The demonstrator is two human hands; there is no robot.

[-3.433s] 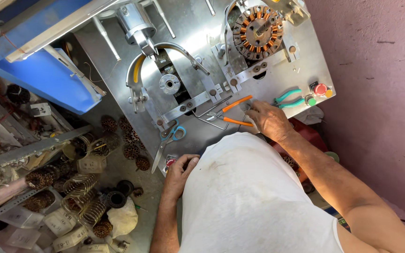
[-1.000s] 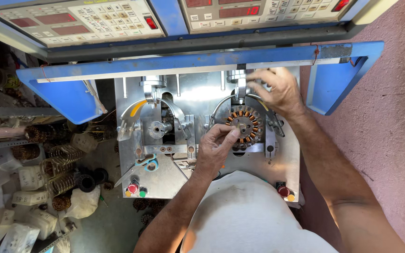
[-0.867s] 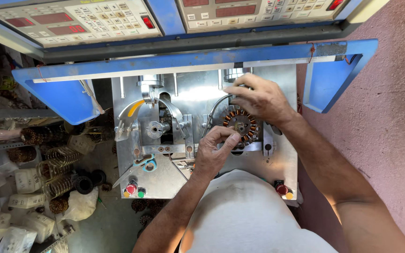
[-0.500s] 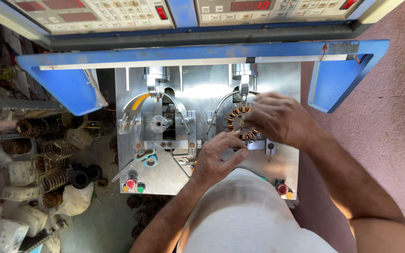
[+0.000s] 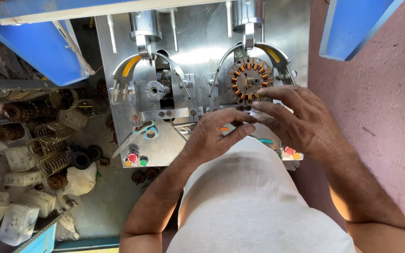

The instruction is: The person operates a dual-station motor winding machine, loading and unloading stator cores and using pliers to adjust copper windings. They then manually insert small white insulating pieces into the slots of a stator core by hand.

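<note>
Two bare hands at a metal winding fixture, just below a copper-wound stator.

Right hand (image 5: 301, 122): open, fingers spread, fingertips beside the lower edge of the round stator (image 5: 249, 79); grasp on anything cannot be told. Left hand (image 5: 216, 133): loosely curled, fingers extended toward the right hand, empty as far as visible. Stator: mounted upright on the right station of the steel plate (image 5: 198, 51), under a curved guide arm. Left station: bare spindle (image 5: 155, 90). Scissors (image 5: 139, 133), blue-handled, lie on the plate's lower left, above red and green buttons (image 5: 134, 159). Wire coils (image 5: 52, 147) sit further left.
</note>
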